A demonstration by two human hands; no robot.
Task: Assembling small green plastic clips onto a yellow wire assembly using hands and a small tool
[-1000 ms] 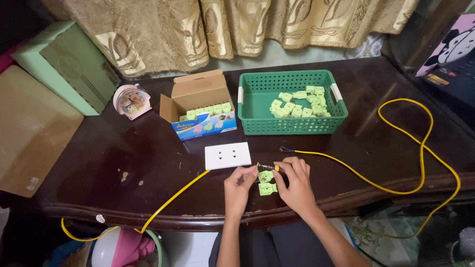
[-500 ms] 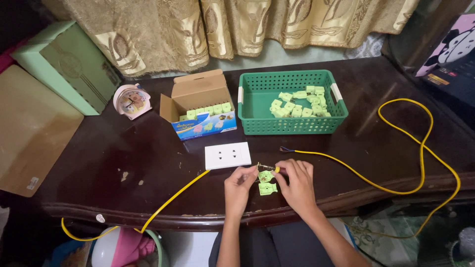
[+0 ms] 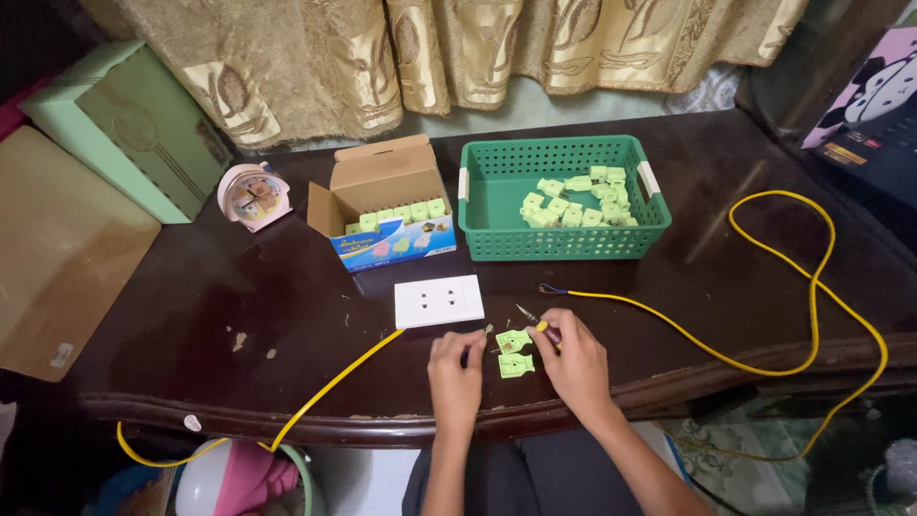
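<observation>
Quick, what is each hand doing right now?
Left hand: fingers pinched on a small metal piece beside the light green plug halves.
Right hand: closed on a small screwdriver.

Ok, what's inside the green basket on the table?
The green basket holds a loose pile of small light green plugs toward its back right; the left of its floor is bare. Whatever lies beneath the pile is covered.

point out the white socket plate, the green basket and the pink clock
white socket plate (image 3: 439,301), head view, middle of its face
green basket (image 3: 564,245), head view, front wall
pink clock (image 3: 253,195), head view, dial
</observation>
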